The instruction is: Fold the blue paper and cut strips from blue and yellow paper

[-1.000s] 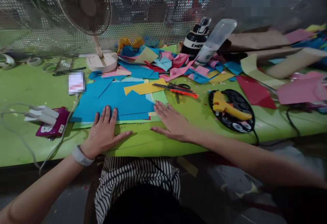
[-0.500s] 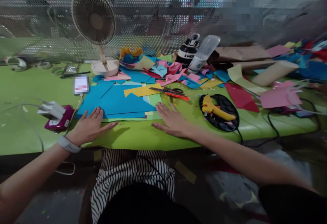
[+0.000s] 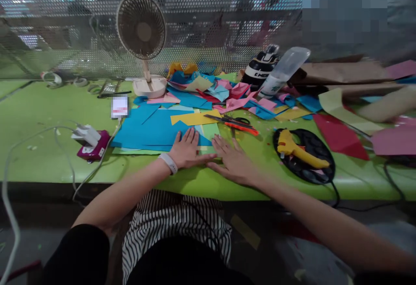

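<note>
My left hand point(image 3: 187, 150) lies flat with fingers spread on the right end of a stack of blue paper sheets point(image 3: 149, 130), a white band on its wrist. My right hand point(image 3: 232, 161) rests open on the green table point(image 3: 39, 155) just to the right, its thumb touching the left hand's thumb. A light green sheet point(image 3: 136, 151) pokes out under the blue stack. A yellow paper piece point(image 3: 191, 118) lies on top at the far edge. Neither hand holds anything.
Orange-handled scissors point(image 3: 237, 124) lie right of the stack. A yellow glue gun point(image 3: 299, 148) rests on a black tray. A small fan point(image 3: 143, 38), a heap of coloured paper scraps point(image 3: 211, 90), a bottle point(image 3: 279, 70) and a magenta power strip point(image 3: 92, 146) with cables stand around.
My left hand slid right across the blue stack until it met my right hand. The right hand stayed almost in place. The view shifted left.
</note>
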The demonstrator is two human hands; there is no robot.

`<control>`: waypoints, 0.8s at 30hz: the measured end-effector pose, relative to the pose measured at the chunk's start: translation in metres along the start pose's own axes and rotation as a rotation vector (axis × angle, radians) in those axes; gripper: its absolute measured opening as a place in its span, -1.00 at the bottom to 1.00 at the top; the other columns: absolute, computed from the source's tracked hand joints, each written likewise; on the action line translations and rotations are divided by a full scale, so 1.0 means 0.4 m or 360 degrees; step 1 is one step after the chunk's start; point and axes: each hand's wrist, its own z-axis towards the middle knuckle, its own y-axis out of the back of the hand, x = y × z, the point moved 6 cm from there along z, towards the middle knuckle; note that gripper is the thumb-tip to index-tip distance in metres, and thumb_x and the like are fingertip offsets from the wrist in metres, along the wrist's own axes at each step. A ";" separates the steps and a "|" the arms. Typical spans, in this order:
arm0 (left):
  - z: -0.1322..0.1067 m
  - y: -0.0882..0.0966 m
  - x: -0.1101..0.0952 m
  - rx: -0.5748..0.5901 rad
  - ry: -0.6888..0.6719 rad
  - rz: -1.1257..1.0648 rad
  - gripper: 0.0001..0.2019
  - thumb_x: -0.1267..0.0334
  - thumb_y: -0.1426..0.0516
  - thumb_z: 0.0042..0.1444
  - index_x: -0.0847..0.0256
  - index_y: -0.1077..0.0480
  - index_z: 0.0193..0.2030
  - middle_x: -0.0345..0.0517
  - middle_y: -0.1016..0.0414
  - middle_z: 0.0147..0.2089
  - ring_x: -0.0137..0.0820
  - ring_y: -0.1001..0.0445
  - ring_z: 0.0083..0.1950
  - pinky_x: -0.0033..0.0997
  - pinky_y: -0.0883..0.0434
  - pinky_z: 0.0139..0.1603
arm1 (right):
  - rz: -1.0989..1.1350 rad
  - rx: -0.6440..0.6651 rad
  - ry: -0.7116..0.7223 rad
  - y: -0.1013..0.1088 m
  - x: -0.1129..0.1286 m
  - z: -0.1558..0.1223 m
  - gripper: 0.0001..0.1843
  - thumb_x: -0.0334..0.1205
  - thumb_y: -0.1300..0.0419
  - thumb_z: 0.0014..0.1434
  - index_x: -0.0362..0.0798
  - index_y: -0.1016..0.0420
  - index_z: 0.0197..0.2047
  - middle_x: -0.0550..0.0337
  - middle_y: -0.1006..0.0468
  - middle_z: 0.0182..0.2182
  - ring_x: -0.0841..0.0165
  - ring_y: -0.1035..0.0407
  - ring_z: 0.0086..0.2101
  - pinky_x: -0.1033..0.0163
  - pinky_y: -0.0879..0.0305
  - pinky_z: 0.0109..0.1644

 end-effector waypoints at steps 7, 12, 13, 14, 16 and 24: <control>-0.127 0.028 0.153 -0.0150 0.0229 0.0173 0.03 -0.42 0.29 0.10 0.51 0.18 0.43 0.22 0.28 0.48 -0.11 0.31 0.49 -0.02 0.27 0.42 | 0.0023 0.0095 -0.0016 0.009 0.006 -0.001 -0.03 0.35 0.30 0.24 -0.29 0.12 0.41 -0.16 0.14 0.38 0.08 0.23 0.36 -0.21 0.31 0.38; -0.200 0.043 0.238 -0.0219 0.0320 0.0250 0.04 -0.43 0.29 0.09 0.52 0.13 0.41 0.26 0.22 0.47 -0.09 0.25 0.48 -0.01 0.22 0.41 | 0.0019 0.0193 -0.0026 0.018 -0.002 0.000 -0.02 0.34 0.32 0.25 -0.35 0.11 0.40 -0.17 0.15 0.38 0.08 0.24 0.36 -0.18 0.30 0.39; -0.208 0.044 0.245 -0.0232 0.0318 0.0255 0.04 -0.43 0.29 0.09 0.50 0.13 0.42 0.26 0.20 0.47 -0.09 0.24 0.48 -0.01 0.22 0.41 | 0.0031 0.0227 -0.0018 0.026 -0.006 0.006 -0.02 0.35 0.30 0.24 -0.34 0.08 0.40 -0.19 0.11 0.38 0.07 0.21 0.35 -0.17 0.25 0.38; -0.214 0.045 0.250 -0.0249 0.0317 0.0260 0.04 -0.43 0.29 0.09 0.49 0.12 0.42 0.26 0.18 0.46 -0.09 0.22 0.48 -0.01 0.21 0.41 | 0.0044 0.0247 -0.0007 0.038 -0.008 0.014 -0.02 0.36 0.26 0.24 -0.33 0.03 0.38 -0.20 0.06 0.37 0.04 0.15 0.34 -0.17 0.18 0.37; -0.219 0.045 0.251 -0.0287 0.0307 0.0270 0.04 -0.44 0.28 0.08 0.47 0.12 0.42 0.26 0.16 0.46 -0.09 0.21 0.48 -0.01 0.20 0.41 | 0.0061 0.0209 0.0016 0.080 -0.006 0.046 -0.09 0.33 0.15 0.23 -0.29 -0.14 0.33 -0.23 -0.11 0.31 -0.01 -0.01 0.29 -0.14 0.01 0.32; -0.219 0.035 0.250 -0.0404 0.0253 0.0269 0.06 -0.46 0.30 0.06 0.47 0.11 0.42 0.29 0.08 0.44 -0.07 0.20 0.48 0.01 0.20 0.40 | 0.0785 0.0636 0.0028 0.115 0.159 0.297 -0.51 0.19 -0.16 0.16 -0.10 -0.44 -0.48 0.12 -0.58 -0.49 0.34 -0.47 -0.43 0.32 -0.31 -0.35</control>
